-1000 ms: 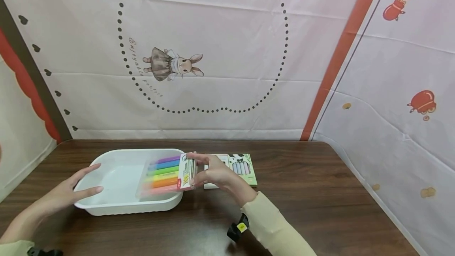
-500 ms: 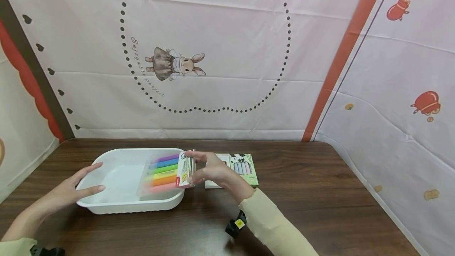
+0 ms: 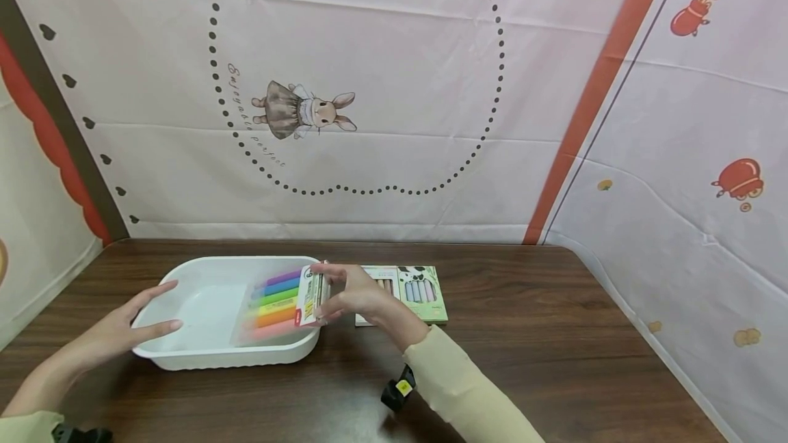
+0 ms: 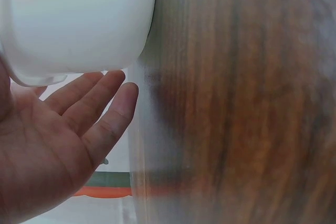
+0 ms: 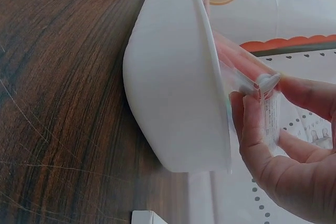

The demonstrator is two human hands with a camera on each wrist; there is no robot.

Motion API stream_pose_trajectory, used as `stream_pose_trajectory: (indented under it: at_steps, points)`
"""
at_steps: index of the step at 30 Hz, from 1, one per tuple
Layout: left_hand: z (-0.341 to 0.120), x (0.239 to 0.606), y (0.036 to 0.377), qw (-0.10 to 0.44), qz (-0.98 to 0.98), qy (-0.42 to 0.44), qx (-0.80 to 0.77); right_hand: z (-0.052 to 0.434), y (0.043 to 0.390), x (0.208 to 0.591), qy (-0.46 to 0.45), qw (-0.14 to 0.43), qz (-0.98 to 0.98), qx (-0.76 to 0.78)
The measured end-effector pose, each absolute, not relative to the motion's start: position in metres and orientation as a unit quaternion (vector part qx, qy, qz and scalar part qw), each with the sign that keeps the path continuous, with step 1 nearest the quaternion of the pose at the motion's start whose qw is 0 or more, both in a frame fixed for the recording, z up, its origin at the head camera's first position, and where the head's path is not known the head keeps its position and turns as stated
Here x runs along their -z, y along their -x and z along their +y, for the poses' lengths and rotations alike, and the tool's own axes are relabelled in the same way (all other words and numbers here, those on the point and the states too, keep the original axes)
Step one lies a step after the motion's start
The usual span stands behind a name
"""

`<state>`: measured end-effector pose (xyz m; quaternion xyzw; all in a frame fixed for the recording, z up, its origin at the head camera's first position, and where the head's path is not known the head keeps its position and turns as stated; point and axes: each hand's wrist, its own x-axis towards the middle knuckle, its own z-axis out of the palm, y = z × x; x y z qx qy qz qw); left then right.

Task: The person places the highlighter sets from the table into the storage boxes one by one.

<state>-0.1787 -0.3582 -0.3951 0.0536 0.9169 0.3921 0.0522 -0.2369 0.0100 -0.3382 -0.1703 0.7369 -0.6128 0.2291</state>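
Head view: right hand (image 3: 353,296) pinches marker pack (image 3: 280,304) over tray (image 3: 185,272) right rim.

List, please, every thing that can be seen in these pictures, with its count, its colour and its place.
marker pack: one, clear sleeve with purple, blue, green, yellow, orange and pink markers, tilted over the right part of the tray, its label end pinched by the right hand.
tray: one, white, on the table at the left.
flat box: one, green and white with a cow print, lying on the table right of the tray, behind the right hand.
table: one, dark brown wood.
backdrop cloth: pale pink with a rabbit drawing, dotted oval and orange stripe, behind the table.
left hand: one, fingers straight, at the tray's left rim.
right hand: one, cream sleeve, pinching the marker pack.
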Motion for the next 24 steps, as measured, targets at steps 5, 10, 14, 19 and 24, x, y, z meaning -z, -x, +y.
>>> stream_pose_trajectory:
  at_steps: [5, 10, 14, 19, 24]
  points:
    - [-0.358, 0.395, 0.179, 0.055, 0.917, -0.052, -0.392, 0.006, 0.238, 0.341, 0.171, 0.222, 0.74, 0.612]
    - [-0.358, 0.395, 0.18, 0.056, 0.917, -0.051, -0.392, 0.002, 0.237, 0.34, 0.164, 0.221, 0.752, 0.599]
    - [-0.358, 0.395, 0.18, 0.06, 0.918, -0.047, -0.39, -0.001, 0.236, 0.34, 0.17, 0.223, 0.76, 0.586]
    - [-0.357, 0.393, 0.18, 0.063, 0.918, -0.043, -0.388, -0.006, 0.236, 0.341, 0.174, 0.213, 0.773, 0.572]
    - [-0.357, 0.392, 0.18, 0.067, 0.92, -0.039, -0.384, -0.01, 0.235, 0.341, 0.172, 0.207, 0.782, 0.563]
